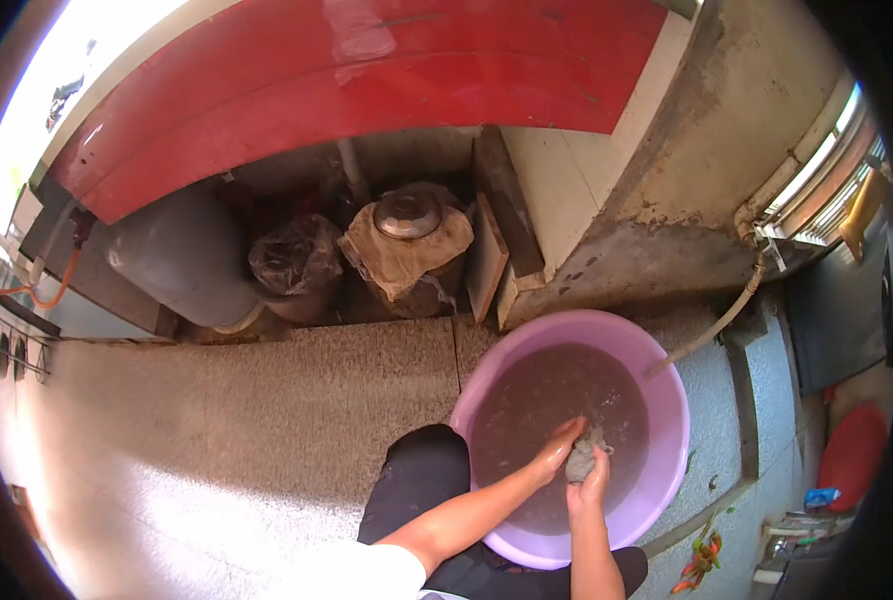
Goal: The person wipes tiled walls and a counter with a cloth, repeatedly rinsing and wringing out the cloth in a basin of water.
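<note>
Grey lump held over the water in a purple tub

The tub (669, 455) stands on the floor at the person's knees, with murky water (551, 385) in it. The grey lump (581, 460) is over the middle of the tub, in the right hand (591, 482), whose fingers are closed around it. The left hand (556, 452) faces it from the side, fingers extended and wrapped around nothing. At this size it is hard to tell whether the lump is cloth, or whether the left fingers touch it.

Holding it there probably lets drips fall back into the tub; having the tub close to the knees likely keeps the reach short.

A hose (726, 325) crosses the tub's far right rim, its end inside, clear of both hands. The wall (656, 255) close behind the tub limits room on that side. Beyond the tub to the left are a covered pot (406, 250), a bin (296, 265) and a grey container (181, 255). Peppers (701, 562) lie right of the tub, on the near side, out of the way.
</note>
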Tool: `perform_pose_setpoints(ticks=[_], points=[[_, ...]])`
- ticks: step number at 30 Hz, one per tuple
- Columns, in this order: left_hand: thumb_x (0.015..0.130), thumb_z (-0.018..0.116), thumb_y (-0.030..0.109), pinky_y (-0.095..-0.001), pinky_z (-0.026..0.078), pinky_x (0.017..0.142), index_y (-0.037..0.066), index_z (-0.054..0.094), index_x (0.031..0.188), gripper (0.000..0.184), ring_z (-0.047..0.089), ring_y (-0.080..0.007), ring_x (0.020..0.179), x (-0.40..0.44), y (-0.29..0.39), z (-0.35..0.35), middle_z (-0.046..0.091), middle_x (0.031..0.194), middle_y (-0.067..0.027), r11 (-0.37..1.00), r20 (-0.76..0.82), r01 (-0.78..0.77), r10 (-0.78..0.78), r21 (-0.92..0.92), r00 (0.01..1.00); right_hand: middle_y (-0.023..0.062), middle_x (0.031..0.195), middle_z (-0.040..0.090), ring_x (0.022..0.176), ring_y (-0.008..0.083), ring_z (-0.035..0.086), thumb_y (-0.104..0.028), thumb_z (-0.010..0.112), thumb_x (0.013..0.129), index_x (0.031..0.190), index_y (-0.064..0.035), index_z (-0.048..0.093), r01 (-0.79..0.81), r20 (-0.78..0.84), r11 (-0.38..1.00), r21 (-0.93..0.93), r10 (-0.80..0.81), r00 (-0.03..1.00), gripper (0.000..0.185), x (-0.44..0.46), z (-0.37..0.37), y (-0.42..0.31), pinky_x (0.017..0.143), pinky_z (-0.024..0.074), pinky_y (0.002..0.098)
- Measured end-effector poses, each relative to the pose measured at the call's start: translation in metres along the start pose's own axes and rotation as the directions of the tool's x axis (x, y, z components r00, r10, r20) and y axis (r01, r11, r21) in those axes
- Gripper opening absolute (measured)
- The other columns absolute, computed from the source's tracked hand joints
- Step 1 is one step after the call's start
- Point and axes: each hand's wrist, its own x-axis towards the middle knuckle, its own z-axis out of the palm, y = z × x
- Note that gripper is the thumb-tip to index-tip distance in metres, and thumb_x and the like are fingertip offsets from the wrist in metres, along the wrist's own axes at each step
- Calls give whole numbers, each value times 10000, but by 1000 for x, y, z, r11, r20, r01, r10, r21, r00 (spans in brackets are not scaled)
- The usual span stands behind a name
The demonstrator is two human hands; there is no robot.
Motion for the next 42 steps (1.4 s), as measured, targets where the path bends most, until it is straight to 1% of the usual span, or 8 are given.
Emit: perform_pose_setpoints(ticks=[4,8,15,23,28,31,37,42], points=[[745,658,359,-315,382,916,8,516,1147,553,499,-226,1073,-10,-19,22,561,1106,-144,669,-118,-336,536,663,836,99,1234,442,1135,236,440,-463,442,871,1251,-52,381,-95,104,983,155,79,991,563,-4,1,3,951,354,371],[727,639,110,-320,449,816,66,539,1137,424,564,-215,945,-16,53,17,593,1026,-136,924,-217,-214,290,317,932,125,1414,242,1296,269,246,-593,317,876,1379,-44,192,-148,371,989,17,131,919,755,-23,3,-20,1043,222,422],[784,630,97,-226,419,546,20,530,1071,314,510,-80,634,-16,202,1,583,786,-34,732,-365,-573,680,368,635,127,1442,195,1323,292,190,-469,363,916,1380,-62,218,45,402,938,-344,104,910,635,-9,-5,-55,1017,248,458],[894,494,370,-313,422,726,-9,596,894,392,523,-163,809,-9,93,45,596,846,-90,910,-282,-189,303,368,910,110,1465,132,1352,281,89,-534,371,884,1415,-159,173,369,370,925,86,-373,851,679,-3,77,-39,1071,102,472],[776,590,486,-367,238,1049,2,160,1379,885,264,-320,1285,-9,-12,33,274,1364,-266,936,-215,-33,114,349,970,89,1038,563,952,189,535,-157,534,867,1110,-16,524,237,-117,958,-161,-257,959,281,12,12,-22,818,447,316],[718,704,400,-343,439,895,-4,365,1288,776,481,-224,1101,-41,16,39,483,1203,-157,987,234,83,-114,137,966,83,1054,547,935,200,540,-241,489,898,1139,-17,509,224,-42,975,0,-224,974,330,-4,-3,-28,842,435,328],[725,722,314,-187,462,437,56,562,1002,412,539,-84,586,-31,43,25,581,796,-12,836,219,371,-482,405,848,129,1293,428,1161,242,435,-413,449,899,1226,-10,452,384,428,816,-432,-189,884,519,20,-52,-63,911,400,362],[784,680,325,-186,480,506,97,554,955,312,617,-140,651,-51,27,48,606,811,-31,793,436,603,-514,-87,739,140,891,551,865,270,566,-370,550,846,1118,-7,501,163,639,986,-36,-103,762,457,9,-21,-76,893,415,435]])
